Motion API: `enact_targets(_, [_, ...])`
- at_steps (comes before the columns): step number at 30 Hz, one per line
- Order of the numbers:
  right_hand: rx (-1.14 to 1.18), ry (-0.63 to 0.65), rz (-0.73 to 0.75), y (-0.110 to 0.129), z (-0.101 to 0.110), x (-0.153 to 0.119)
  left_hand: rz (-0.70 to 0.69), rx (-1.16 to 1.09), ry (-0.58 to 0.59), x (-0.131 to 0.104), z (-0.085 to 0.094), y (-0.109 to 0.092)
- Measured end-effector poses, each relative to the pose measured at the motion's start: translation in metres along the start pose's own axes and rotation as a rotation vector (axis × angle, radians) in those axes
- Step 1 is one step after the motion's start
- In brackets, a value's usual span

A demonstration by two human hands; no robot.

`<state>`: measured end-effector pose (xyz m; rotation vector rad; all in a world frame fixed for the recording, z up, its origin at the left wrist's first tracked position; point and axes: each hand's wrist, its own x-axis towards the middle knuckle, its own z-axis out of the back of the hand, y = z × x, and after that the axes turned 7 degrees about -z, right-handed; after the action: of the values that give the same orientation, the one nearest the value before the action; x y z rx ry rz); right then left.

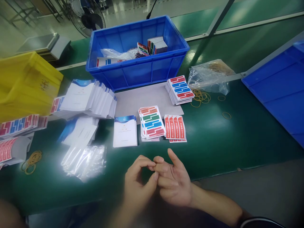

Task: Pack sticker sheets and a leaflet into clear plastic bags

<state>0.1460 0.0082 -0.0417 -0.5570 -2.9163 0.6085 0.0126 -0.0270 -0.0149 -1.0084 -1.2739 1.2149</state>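
Near the red Max Level label sheets point(175, 127), the left hand point(139, 180) pinches fingers of the right hand point(177, 182). That right palm faces up, half open, fingers loosely curled.

This looks like a factory workshop: a green worktop point(213, 136) carries a blue crate point(142, 73), stacks of printed cards point(152, 122) and loose rubber bands point(200, 96), with a caged fan point(91, 20) and pale, shiny floor point(123, 14) beyond.

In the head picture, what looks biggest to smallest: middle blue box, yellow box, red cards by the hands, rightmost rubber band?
1. Middle blue box
2. Yellow box, cut off at the edge
3. Red cards
4. Rightmost rubber band
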Motion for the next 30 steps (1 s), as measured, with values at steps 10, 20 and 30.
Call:
enact_targets(10, [-0.272,-0.169,0.037,0.005,-0.006,0.004,0.022,0.013,-0.068,0.001,0.007,0.002])
enact_targets(20, [-2.889,-0.414,0.312,0.044,-0.012,0.076,0.048,0.192,-0.476,-0.015,0.058,0.022])
enact_targets(30, [-3.086,-0.076,0.340,0.039,0.021,0.078,0.006,0.236,-0.518,-0.025,0.093,0.048])
